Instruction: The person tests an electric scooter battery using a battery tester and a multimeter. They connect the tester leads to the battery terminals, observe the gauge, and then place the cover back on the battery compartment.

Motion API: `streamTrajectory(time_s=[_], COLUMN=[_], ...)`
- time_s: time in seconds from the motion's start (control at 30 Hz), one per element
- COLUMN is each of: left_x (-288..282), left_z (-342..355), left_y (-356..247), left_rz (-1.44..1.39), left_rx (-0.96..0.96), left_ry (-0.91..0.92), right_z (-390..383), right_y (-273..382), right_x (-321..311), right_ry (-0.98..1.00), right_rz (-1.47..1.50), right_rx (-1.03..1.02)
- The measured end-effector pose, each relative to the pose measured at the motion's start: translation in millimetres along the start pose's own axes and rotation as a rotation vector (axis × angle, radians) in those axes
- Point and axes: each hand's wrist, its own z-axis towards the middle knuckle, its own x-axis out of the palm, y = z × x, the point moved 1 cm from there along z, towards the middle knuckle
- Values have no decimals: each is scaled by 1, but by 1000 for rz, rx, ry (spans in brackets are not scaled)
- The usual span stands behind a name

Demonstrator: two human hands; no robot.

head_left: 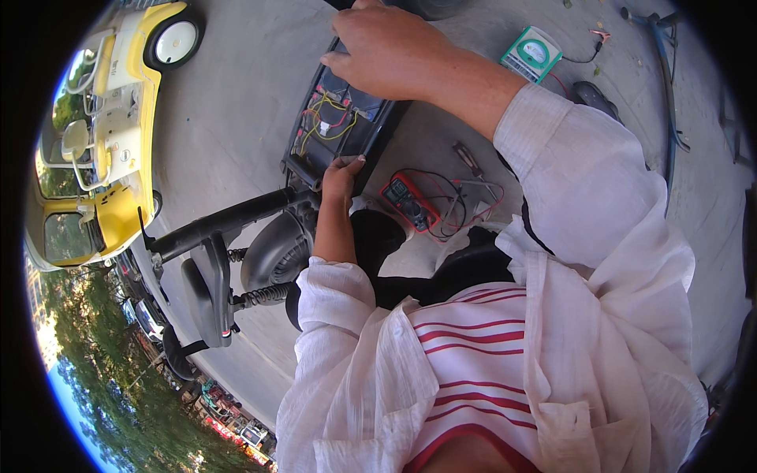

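My left hand (341, 173) has its fingers curled on the near end of a black open battery box (377, 130) on a two-wheeler frame (221, 221). Dark batteries with yellow and red wires (327, 122) sit inside. My right hand (378, 47) is over the box's far end, fingers bent round something I cannot make out. Right of the box, a red multimeter (410, 203) with tangled leads and a screwdriver (469, 162) lie on the concrete.
A green-and-white meter (530, 51) with leads lies beyond my right arm, near a dark object (595, 102) and blue metal bars (666, 79). A yellow vehicle (118, 213) stands at left. The frame's wheel (268, 260) and springs are near my left arm.
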Motion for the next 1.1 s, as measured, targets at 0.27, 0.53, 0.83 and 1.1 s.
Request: streamTrajectory(time_s=[0.27, 0.53, 0.83, 1.1], left_x=[-1, -11, -6, -15], left_z=[-2, 4, 3, 7], left_y=[-7, -4, -11, 0], left_rz=[-71, -76, -129, -103], left_rx=[-72, -154, -189, -101], left_ry=[122, 120, 168, 290], right_z=[2, 2, 2, 1], right_y=[18, 18, 12, 18], right_x=[-8, 5, 5, 2], right_ry=[132, 115, 66, 180], right_rz=[243, 221, 132, 15], right_rx=[346, 253, 133, 298])
